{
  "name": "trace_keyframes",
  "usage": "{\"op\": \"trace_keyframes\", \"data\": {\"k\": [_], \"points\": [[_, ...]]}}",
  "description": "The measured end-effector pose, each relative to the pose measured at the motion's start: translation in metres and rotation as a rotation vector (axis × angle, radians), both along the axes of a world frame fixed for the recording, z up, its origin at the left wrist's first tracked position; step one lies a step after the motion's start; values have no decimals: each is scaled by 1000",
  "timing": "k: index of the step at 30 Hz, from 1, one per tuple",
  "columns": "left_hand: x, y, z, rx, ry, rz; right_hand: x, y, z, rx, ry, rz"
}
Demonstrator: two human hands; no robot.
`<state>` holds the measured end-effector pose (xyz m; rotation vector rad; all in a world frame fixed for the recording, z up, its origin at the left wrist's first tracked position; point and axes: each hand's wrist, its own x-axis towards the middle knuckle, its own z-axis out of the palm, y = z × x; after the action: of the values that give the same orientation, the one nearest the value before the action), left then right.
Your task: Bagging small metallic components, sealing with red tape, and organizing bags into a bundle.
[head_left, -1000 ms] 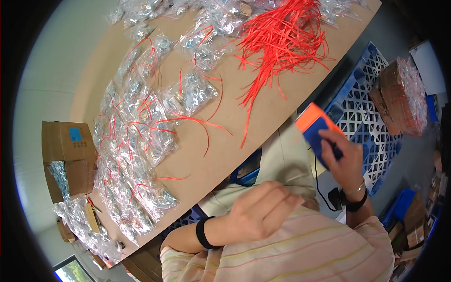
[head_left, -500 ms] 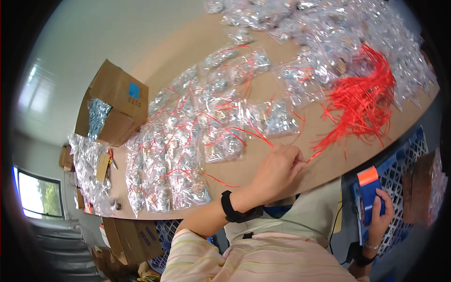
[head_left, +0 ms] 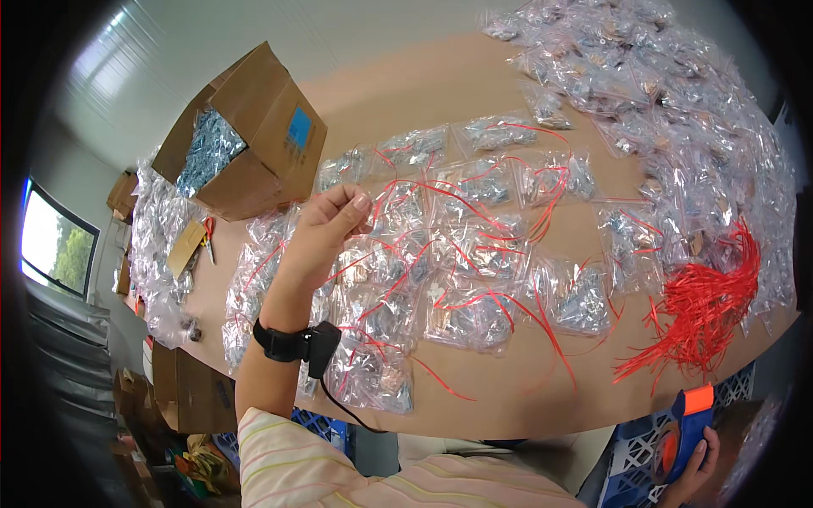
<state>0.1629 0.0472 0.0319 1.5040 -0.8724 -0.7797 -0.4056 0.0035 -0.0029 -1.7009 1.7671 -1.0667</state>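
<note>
My left hand point(head_left: 334, 224) is raised over rows of clear plastic bags point(head_left: 474, 322) on the brown table, its thumb and fingers pinched together. Whatever lies in that pinch, if anything, is too small to make out. Red ribbons point(head_left: 453, 196) lie loosely across the bags, some close to these fingertips. Low at the right, beyond the table's near edge, my right hand point(head_left: 701, 464) is closed round a blue tape dispenser point(head_left: 690, 427) with an orange top, a tape roll showing in its side. A heap of red ribbons point(head_left: 707, 296) rests at the table's right end.
An open cardboard box point(head_left: 271, 127) filled with small shiny packets leans at the back left. Beside it are red-handled scissors point(head_left: 208, 240) and more plastic bags point(head_left: 174, 296). A large pile of filled bags point(head_left: 669, 93) covers the far right. Blue crates point(head_left: 627, 461) stand below the table edge.
My left hand has swung left and away from me, from the near table edge to over the bags. The right hand still grips the tape dispenser. The view has shifted.
</note>
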Motion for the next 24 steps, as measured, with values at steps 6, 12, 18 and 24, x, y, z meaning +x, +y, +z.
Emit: {"op": "trace_keyframes", "data": {"k": [6,12,18,24], "points": [[15,73,18,33,-185,71,15,-18,3,23,-4,155],[-18,157,13,344,-215,68,24,-23,-13,-40,-183,334],[-73,231,-7,408,-127,209,57,-18,9,-86,-322,366],[-92,275,-10,258,-18,155,100,-20,21,-138,-554,497]]}}
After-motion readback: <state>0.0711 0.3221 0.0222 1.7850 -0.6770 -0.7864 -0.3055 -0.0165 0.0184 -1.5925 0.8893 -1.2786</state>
